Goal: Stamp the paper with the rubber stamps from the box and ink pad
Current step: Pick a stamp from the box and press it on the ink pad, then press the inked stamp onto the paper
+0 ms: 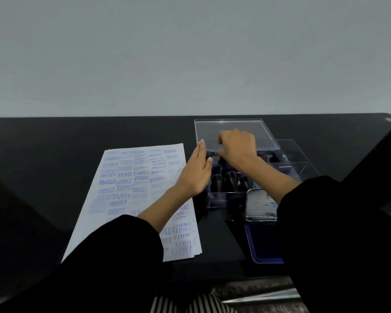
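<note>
- At the right of the table (54, 154), the clear box (226, 199) stands with its lid (230, 127) tipped back; dark rubber stamps (231, 179) fill its compartments
- Right hand (237, 147): over the far-left compartment, fingers curled downward; whether they pinch a stamp cannot be told
- Left hand (196, 175): fingers straight and together, flat against the box's left wall
- Paper (127, 199), crowded with blue prints, lies left of the box; the open ink pad (262, 245) lies near-right, so a lifted stamp probably travels nearward first
</note>
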